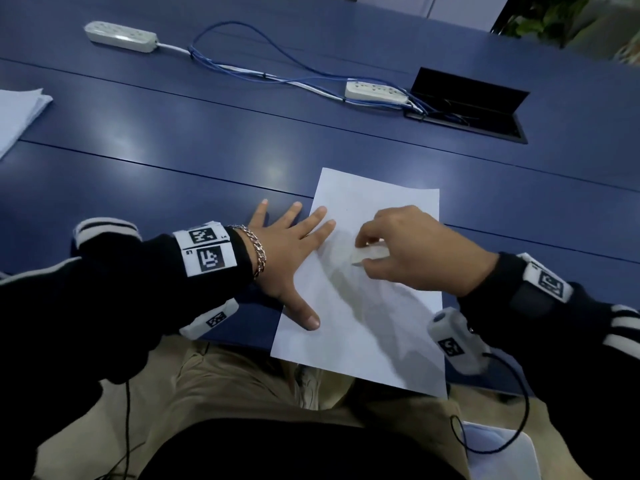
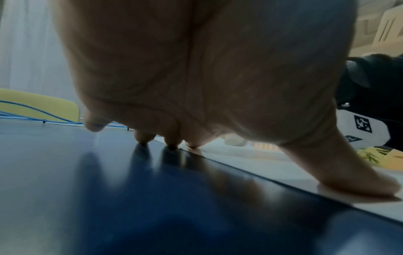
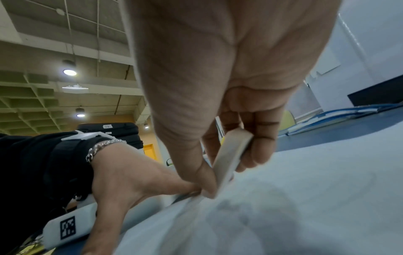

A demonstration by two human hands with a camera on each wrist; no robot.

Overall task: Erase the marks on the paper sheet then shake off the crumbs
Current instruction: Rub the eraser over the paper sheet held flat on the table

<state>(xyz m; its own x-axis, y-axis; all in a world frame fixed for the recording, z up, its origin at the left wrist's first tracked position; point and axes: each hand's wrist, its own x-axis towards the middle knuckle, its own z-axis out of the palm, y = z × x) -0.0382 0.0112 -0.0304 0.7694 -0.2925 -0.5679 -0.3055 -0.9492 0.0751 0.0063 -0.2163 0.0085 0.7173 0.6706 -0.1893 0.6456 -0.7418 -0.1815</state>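
Note:
A white paper sheet (image 1: 377, 317) lies on the blue table (image 1: 173, 140), its near end hanging over the table's front edge. My left hand (image 1: 294, 251) lies flat with spread fingers, thumb and two fingertips pressing the sheet's left side; the wrist view shows the thumb (image 2: 357, 182) on the paper sheet (image 2: 272, 165). My right hand (image 1: 415, 251) pinches a white eraser (image 1: 370, 254) between thumb and fingers at mid-sheet. In the right wrist view the eraser (image 3: 229, 155) touches the paper sheet (image 3: 305, 198) with its lower tip. No marks or crumbs are discernible on the sheet.
Two white power strips (image 1: 121, 36) (image 1: 375, 92) joined by blue cables (image 1: 263, 69) lie at the back. An open black cable hatch (image 1: 467, 105) sits in the table at back right. A stack of papers (image 1: 17, 114) lies at the left edge.

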